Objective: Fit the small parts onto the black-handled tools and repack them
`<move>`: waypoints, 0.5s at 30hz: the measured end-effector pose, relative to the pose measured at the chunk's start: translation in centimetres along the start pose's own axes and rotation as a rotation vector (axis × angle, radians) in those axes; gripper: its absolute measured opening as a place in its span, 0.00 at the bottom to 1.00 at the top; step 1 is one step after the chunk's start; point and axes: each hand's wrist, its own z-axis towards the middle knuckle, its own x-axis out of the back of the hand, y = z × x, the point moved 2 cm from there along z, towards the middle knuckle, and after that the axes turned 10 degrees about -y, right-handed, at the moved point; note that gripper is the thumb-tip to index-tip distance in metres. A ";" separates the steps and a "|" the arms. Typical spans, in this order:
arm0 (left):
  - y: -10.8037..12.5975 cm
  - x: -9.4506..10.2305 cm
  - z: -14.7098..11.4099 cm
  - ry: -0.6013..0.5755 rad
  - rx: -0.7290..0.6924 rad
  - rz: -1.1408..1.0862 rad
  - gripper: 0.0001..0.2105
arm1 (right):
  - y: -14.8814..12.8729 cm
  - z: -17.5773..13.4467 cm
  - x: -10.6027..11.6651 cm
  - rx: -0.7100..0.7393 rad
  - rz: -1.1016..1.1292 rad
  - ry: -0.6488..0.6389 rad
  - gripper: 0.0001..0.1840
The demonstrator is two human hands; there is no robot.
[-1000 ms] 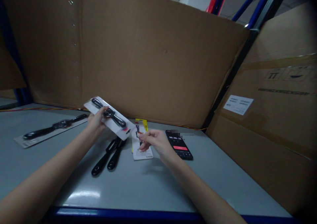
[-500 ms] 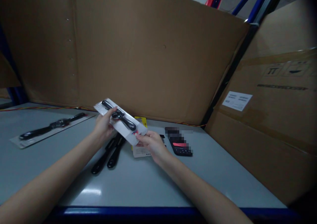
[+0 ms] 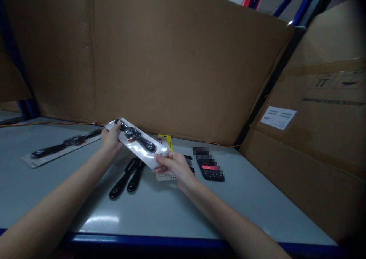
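Between my two hands, above the table, is a blister pack [image 3: 134,160] with a black-handled tool on a white card under clear plastic; the tool's exact kind is not clear. My left hand [image 3: 112,140] grips its far left end, thumb on top. At the near right end, my right hand [image 3: 173,165] pinches the card's edge. Below the pack lie two loose black-handled tools [image 3: 120,187], their upper ends partly covered by it. A yellow and white package [image 3: 166,177] rests behind my right hand, partly hidden.
Another packaged black tool [image 3: 51,151] lies on the left of the grey table [image 3: 160,217]. To the right is a dark item with a red band [image 3: 210,168], partly pixelated. A cardboard sheet [image 3: 171,68] stands behind, and a large carton [image 3: 303,148] stands at the right.
My left hand has slid toward the far left end of the pack, uncovering more of the tool. The pack has turned slightly, and the view has shifted a little.
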 end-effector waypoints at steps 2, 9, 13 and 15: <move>0.0 0.3 0.5 0.001 -0.021 -0.009 0.08 | -0.1 0.0 -0.3 0.006 -0.009 -0.011 0.16; 1.5 0.6 1.4 0.000 0.074 -0.093 0.08 | -0.7 -0.1 -0.5 0.161 -0.045 -0.019 0.16; 2.6 -0.5 0.3 -0.306 0.243 -0.138 0.07 | -2.0 0.1 2.6 0.363 0.047 0.240 0.13; 2.8 -1.0 -0.5 -0.469 0.353 -0.102 0.06 | -2.4 0.5 4.9 0.391 0.119 0.338 0.14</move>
